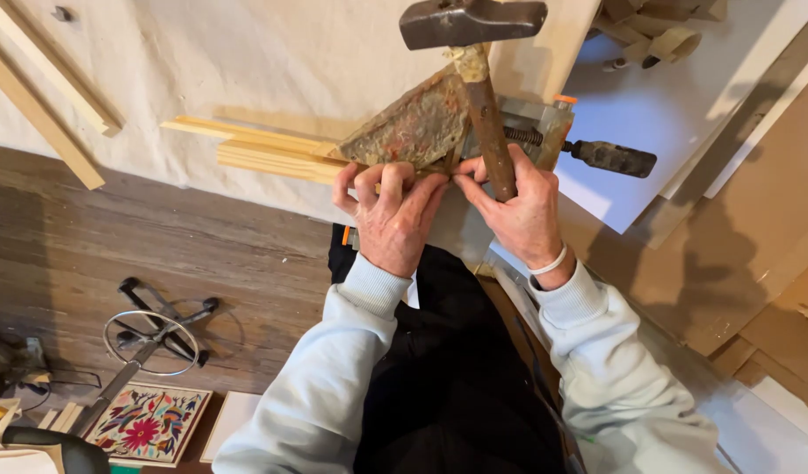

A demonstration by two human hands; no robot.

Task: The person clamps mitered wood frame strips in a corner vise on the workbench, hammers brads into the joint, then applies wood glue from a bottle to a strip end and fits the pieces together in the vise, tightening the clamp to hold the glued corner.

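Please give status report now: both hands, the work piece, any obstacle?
Right hand grips hammer. Left hand pinches wooden strips at corner clamp. Nothing in the way.

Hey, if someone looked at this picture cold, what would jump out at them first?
Most striking is the hammer at top centre, its dark head up and its worn wooden handle gripped in the right hand. Just left of it, the left hand presses against pale wooden strips set in a rusty corner clamp on the bench. Low at the left, a bright embroidered flower panel lies on the floor.
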